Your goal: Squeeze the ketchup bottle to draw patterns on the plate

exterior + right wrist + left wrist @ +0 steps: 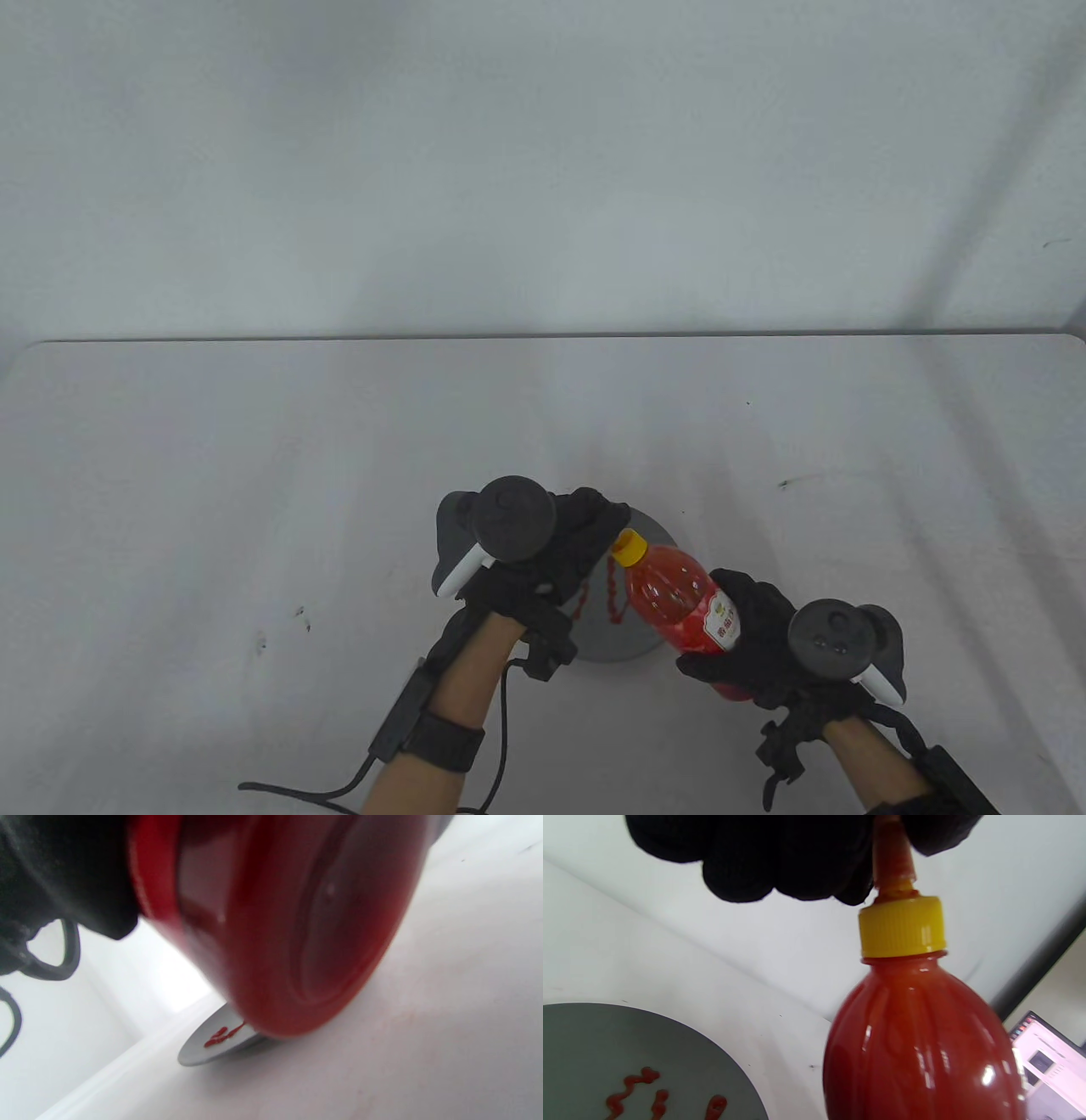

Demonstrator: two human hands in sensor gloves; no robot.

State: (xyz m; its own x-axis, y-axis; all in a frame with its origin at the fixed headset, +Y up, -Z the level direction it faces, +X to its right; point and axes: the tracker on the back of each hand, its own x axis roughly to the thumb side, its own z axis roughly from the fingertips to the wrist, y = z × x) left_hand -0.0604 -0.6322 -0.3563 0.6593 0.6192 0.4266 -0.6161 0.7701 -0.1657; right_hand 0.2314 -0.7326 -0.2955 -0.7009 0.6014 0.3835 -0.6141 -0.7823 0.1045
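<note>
Gloved and curled, the right hand [751,632] wraps the lower body of the ketchup bottle [679,598], which tilts with its yellow cap [629,548] over the grey plate [632,632]. At the cap, the left hand [560,552] pinches the red nozzle [891,855]. Red ketchup squiggles [634,1090] lie on the plate, which sits on the white surface [254,475].
</note>
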